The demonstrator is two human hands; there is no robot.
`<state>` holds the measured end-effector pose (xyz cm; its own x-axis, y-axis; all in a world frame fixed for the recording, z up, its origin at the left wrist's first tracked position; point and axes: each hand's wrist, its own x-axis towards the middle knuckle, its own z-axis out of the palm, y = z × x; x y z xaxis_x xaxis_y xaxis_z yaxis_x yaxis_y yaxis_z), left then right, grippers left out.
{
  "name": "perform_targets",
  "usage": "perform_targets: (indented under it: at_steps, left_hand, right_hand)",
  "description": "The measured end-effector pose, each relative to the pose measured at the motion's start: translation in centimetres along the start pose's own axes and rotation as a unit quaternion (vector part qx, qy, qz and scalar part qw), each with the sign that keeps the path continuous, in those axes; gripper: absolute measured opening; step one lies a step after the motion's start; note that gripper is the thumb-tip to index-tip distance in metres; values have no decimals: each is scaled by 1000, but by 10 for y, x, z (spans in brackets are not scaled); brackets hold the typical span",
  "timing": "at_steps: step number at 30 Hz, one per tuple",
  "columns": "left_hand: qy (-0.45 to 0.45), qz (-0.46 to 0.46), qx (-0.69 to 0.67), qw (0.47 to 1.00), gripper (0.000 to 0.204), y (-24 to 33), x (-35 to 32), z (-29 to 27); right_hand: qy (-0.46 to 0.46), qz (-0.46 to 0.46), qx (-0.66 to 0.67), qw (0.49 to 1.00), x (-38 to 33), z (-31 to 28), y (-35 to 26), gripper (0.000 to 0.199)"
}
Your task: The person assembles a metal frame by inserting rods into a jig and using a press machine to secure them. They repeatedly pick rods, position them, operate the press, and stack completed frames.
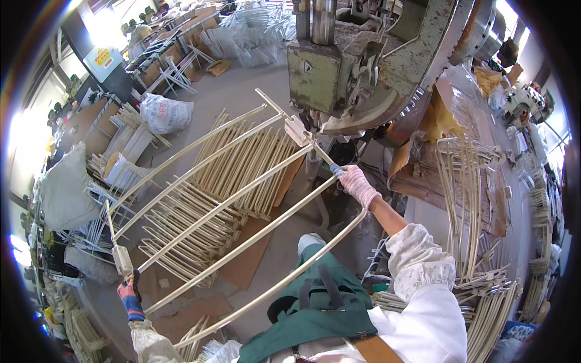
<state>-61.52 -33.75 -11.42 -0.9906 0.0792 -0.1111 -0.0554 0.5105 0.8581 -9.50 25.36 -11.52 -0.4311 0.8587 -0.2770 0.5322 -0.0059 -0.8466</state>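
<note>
A long cream metal rack frame (218,212) with several curved parallel bars stretches across the middle of the view. My right hand (357,184), in a pink and white work glove, grips its end bar close under the green press machine (339,66). The frame's small flat bracket (298,130) sits right at the machine's tool. My left hand (130,296), in a striped glove, holds the opposite end by its cross bar near a cream end plate (122,259). I wear a green apron and white sleeve covers.
Piles of finished cream frames (236,175) lie on brown cardboard on the floor below. More frames (466,199) are stacked on the bench to the right. A white sack (164,114) and grey bundles (66,187) stand at the left, with wire racks behind.
</note>
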Motion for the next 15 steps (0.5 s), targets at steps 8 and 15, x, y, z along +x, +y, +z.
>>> perform_targets:
  at_steps: [8, 15]
  left_hand:
    - [-29, 32, -42, 998, 13, -14, 4, -7]
    - [15, 76, -9, 997, 11, -22, 3, 11]
  right_hand:
    - [-5, 24, 51, 998, -6, 5, -9, 45]
    - [-43, 64, 147, 986, -13, -1, -18, 38]
